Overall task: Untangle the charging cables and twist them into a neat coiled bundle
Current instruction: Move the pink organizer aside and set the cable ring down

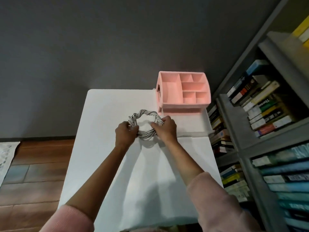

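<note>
The cables (145, 125) already form a twisted ring on the white surface (107, 106), just in front of the pink organizer (183, 91). The left hand (124, 131) and right hand (164, 128) each grip one side. Only loose plug ends seem left to tuck.

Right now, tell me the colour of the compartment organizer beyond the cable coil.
Pink, inside and out; the organizer shows best in the head view.

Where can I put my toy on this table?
Bare table: far left, beside the cable coil, and the near end, either side of the arms. Crowded: far right, by the pink organizer.
</note>
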The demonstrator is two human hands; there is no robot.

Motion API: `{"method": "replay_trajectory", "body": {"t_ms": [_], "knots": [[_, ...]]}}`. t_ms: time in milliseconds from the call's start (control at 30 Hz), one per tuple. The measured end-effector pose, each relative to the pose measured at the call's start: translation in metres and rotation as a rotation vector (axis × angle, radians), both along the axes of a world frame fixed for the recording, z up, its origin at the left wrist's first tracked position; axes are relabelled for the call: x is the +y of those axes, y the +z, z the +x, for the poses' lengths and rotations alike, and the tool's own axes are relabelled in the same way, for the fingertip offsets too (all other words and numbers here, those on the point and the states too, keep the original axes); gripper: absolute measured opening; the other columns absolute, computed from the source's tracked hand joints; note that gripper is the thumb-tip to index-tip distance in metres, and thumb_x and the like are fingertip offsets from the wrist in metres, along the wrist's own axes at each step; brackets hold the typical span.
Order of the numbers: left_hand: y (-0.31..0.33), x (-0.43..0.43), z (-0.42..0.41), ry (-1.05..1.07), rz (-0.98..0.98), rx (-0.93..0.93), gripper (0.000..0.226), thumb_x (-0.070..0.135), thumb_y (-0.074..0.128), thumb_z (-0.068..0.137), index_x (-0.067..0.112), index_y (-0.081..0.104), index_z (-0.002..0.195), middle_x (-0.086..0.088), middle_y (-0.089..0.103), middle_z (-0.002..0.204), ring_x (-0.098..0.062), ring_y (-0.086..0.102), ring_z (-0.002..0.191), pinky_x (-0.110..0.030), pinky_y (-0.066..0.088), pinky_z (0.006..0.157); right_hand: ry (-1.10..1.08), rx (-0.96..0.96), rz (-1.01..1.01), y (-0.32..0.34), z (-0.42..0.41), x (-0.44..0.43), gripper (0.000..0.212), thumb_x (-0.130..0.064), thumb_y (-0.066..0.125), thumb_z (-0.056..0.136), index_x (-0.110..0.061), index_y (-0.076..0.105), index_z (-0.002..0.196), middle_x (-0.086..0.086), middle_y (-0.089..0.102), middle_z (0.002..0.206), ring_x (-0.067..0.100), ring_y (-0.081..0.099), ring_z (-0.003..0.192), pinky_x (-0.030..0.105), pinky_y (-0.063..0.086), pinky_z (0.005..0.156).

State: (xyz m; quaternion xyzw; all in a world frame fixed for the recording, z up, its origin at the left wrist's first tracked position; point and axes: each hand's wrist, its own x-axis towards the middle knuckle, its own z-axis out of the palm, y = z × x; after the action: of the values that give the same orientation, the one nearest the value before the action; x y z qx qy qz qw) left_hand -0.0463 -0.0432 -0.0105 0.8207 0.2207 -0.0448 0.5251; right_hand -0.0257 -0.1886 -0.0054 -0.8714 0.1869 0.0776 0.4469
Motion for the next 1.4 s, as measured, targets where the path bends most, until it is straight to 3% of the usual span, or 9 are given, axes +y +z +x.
{"method": "replay_trajectory", "body": {"t_ms": [167, 333, 433, 567, 900, 1000, 1167, 1300, 1400], "knots": [[0.017, -0.059, 0.045, -0.172, -0.038, 0.071, 0.027, 0.015, 0.061, 0.086, 0.007, 0.059, 0.061, -0.009, 0.064, 0.061, -0.014, 0.067, 0.054, -0.032, 0.057, 0.067, -0.128, 0.107, 0.046, 0.017, 0.029, -0.072, 0.043, -0.034, 0.071, 0.081, 0.001, 0.064, 0.105, 0.010, 0.069, 0.100, 0.016, 0.060, 0.063, 0.013, 0.039, 0.042], [0.003, -0.116, 0.072, -0.276, -0.078, 0.202, 0.025, 0.016, 0.063, 0.086, -0.008, 0.063, 0.092, -0.022, 0.070, 0.087, -0.031, 0.071, 0.076, -0.035, 0.059, 0.072, -0.193, 0.216, -0.019, 0.004, 0.046, -0.130, 0.058, -0.034, 0.072, 0.081, 0.004, 0.056, 0.122, 0.019, 0.060, 0.127, 0.031, 0.060, 0.113, 0.026, 0.046, 0.075], [-0.009, -0.137, 0.083, -0.314, -0.075, 0.275, 0.025, 0.017, 0.064, 0.087, -0.006, 0.059, 0.098, -0.021, 0.070, 0.095, -0.032, 0.070, 0.076, -0.040, 0.058, 0.078, -0.186, 0.248, -0.061, -0.005, 0.053, -0.149, 0.061, -0.035, 0.073, 0.081, 0.008, 0.056, 0.119, 0.020, 0.061, 0.123, 0.032, 0.061, 0.112, 0.027, 0.044, 0.073], [-0.022, -0.154, 0.097, -0.321, -0.041, 0.325, 0.021, 0.011, 0.063, 0.089, -0.004, 0.054, 0.101, -0.023, 0.066, 0.104, -0.037, 0.070, 0.086, -0.029, 0.056, 0.054, -0.158, 0.275, -0.072, -0.035, 0.069, -0.157, 0.059, -0.042, 0.071, 0.081, 0.009, 0.062, 0.111, 0.022, 0.066, 0.113, 0.034, 0.065, 0.102, 0.030, 0.050, 0.070], [-0.053, -0.152, 0.099, -0.450, 0.151, 0.340, 0.029, 0.008, 0.067, 0.082, -0.006, 0.062, 0.106, -0.024, 0.068, 0.105, -0.036, 0.066, 0.098, -0.041, 0.054, 0.086, 0.010, 0.283, -0.202, -0.068, 0.073, -0.161, 0.037, -0.027, 0.056, 0.090, 0.003, 0.064, 0.110, 0.023, 0.065, 0.114, 0.036, 0.059, 0.107, 0.033, 0.046, 0.080], [-0.046, -0.147, 0.097, -0.496, 0.228, 0.288, 0.031, 0.013, 0.062, 0.088, -0.006, 0.057, 0.111, -0.024, 0.064, 0.113, -0.038, 0.061, 0.103, -0.037, 0.050, 0.087, -0.071, 0.137, -0.183, -0.068, 0.064, -0.159, 0.027, -0.018, 0.059, 0.089, 0.000, 0.065, 0.108, 0.021, 0.063, 0.114, 0.034, 0.058, 0.107, 0.034, 0.046, 0.085], [-0.026, -0.125, 0.099, -0.363, 0.387, -0.212, 0.025, 0.015, 0.053, 0.093, 0.002, 0.059, 0.114, -0.020, 0.058, 0.114, -0.036, 0.061, 0.095, -0.043, 0.051, 0.080, -0.383, -0.364, -0.195, -0.065, 0.015, -0.142, 0.011, -0.001, 0.062, 0.082, -0.004, 0.059, 0.092, 0.015, 0.057, 0.095, 0.032, 0.056, 0.092, 0.043, 0.048, 0.080], [-0.009, -0.104, 0.122, -0.201, 0.379, -0.437, 0.028, 0.007, 0.055, 0.091, 0.004, 0.050, 0.119, -0.017, 0.049, 0.115, -0.033, 0.052, 0.101, -0.045, 0.050, 0.077, -0.567, -0.194, 0.052, -0.075, -0.010, -0.130, 0.027, -0.013, 0.064, 0.088, 0.000, 0.045, 0.101, 0.021, 0.053, 0.096, 0.033, 0.056, 0.080, 0.038, 0.050, 0.068], [-0.005, -0.098, 0.140, -0.230, 0.266, -0.323, 0.049, 0.001, 0.056, 0.090, 0.005, 0.039, 0.136, -0.020, 0.047, 0.122, -0.033, 0.053, 0.105, -0.038, 0.046, 0.088, -0.696, 0.121, 0.515, -0.073, -0.012, -0.117, 0.035, -0.025, 0.056, 0.096, -0.004, 0.035, 0.115, 0.018, 0.054, 0.095, 0.028, 0.060, 0.067, 0.025, 0.050, 0.050]]}}
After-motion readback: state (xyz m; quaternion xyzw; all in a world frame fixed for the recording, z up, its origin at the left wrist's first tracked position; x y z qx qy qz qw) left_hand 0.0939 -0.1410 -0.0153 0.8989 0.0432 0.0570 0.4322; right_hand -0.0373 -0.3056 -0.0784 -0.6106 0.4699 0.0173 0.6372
